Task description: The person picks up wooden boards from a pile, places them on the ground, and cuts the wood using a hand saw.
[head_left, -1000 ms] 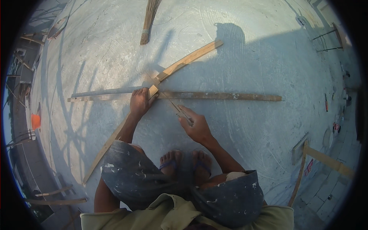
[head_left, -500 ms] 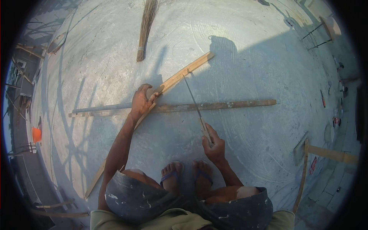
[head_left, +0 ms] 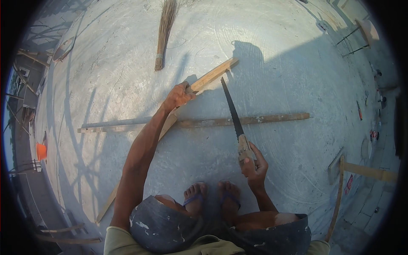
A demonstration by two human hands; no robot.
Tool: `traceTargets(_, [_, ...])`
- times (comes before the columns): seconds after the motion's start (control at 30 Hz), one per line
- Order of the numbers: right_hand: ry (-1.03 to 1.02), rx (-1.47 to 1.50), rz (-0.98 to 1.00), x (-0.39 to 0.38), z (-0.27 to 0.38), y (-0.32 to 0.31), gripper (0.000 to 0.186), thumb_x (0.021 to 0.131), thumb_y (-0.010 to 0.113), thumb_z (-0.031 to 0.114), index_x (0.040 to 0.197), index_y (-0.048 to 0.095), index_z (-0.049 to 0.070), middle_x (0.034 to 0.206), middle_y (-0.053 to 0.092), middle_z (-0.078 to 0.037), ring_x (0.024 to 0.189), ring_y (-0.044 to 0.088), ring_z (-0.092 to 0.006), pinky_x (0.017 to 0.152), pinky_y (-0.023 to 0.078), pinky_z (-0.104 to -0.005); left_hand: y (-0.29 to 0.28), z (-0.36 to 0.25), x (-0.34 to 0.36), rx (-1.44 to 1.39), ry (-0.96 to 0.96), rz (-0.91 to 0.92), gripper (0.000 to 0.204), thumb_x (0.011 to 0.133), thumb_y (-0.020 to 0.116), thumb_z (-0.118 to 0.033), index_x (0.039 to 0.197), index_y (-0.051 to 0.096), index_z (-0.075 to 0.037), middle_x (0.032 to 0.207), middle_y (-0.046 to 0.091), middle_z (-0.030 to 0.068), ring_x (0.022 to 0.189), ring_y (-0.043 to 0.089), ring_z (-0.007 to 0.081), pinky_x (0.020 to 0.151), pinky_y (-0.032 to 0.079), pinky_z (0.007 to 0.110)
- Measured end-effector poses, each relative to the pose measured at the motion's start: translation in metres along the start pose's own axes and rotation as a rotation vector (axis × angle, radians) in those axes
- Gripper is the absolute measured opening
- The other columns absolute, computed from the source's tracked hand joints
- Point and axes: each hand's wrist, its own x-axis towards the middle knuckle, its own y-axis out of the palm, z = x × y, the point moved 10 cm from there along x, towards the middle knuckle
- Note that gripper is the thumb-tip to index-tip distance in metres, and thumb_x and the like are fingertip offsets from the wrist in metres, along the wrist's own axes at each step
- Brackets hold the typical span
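My left hand (head_left: pixel 179 96) is closed round a pale wooden strip (head_left: pixel 215 75). That strip slants from beside my left leg up toward the far middle, crossing over a longer, weathered wooden batten (head_left: pixel 272 117) on the floor. In my right hand (head_left: pixel 256 167) is a handsaw (head_left: pixel 232 108), gripped by its wooden handle. Its dark toothed blade points away from me, with the tip just right of the strip and apart from it. My left hand hides part of the strip where it grips.
A stick broom (head_left: pixel 164 38) lies on the concrete floor (head_left: pixel 289 165) beyond the strip. Toward the far left is an orange container (head_left: pixel 41 151). A red-handled tool (head_left: pixel 359 111) rests at the right, with a wooden frame (head_left: pixel 341 191) nearer me. My sandalled feet (head_left: pixel 194 198) are close below.
My left hand has slid farther up the strip and now wraps round it. The saw has come off the strip, moving right with its blade turned flatter to view.
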Motion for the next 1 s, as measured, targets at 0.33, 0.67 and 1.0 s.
traceTargets(0.33, [0.05, 0.226, 0.076, -0.003, -0.002, -0.001, 0.059, 0.102, 0.064, 0.021, 0.152, 0.05, -0.007, 0.066, 0.059, 0.002, 0.053, 0.045, -0.0028, 0.048, 0.033, -0.0224, -0.012, -0.021, -0.141, -1.185, -0.125, -0.543, 0.026, 0.103, 0.058, -0.024, 0.121, 0.056, -0.005, 0.083, 0.054, 0.0012, 0.074, 0.058, 0.017, 0.069, 0.052, 0.036])
traceTargets(0.67, [0.077, 0.135, 0.185, -0.008, -0.002, 0.029, 0.057, 0.101, 0.061, 0.014, 0.152, 0.05, -0.006, 0.086, 0.07, -0.005, 0.062, 0.051, -0.0025, 0.055, 0.041, -0.0222, 0.106, -0.002, -0.25, -1.753, -0.32, -0.767, 0.041, 0.107, 0.066, -0.034, 0.136, 0.054, -0.007, 0.13, 0.063, 0.0075, 0.121, 0.064, 0.0239, 0.097, 0.058, 0.044])
traceTargets(1.0, [-0.127, -0.149, 0.25, -0.008, -0.016, 0.054, 0.054, 0.101, 0.062, 0.011, 0.151, 0.052, -0.004, 0.126, 0.07, -0.014, 0.079, 0.061, -0.0069, 0.069, 0.051, -0.0247, 0.115, -0.013, -0.242, -1.119, -0.604, -0.131, 0.048, 0.1, 0.075, -0.029, 0.133, 0.057, 0.001, 0.146, 0.059, 0.0171, 0.107, 0.07, 0.023, 0.084, 0.06, 0.041])
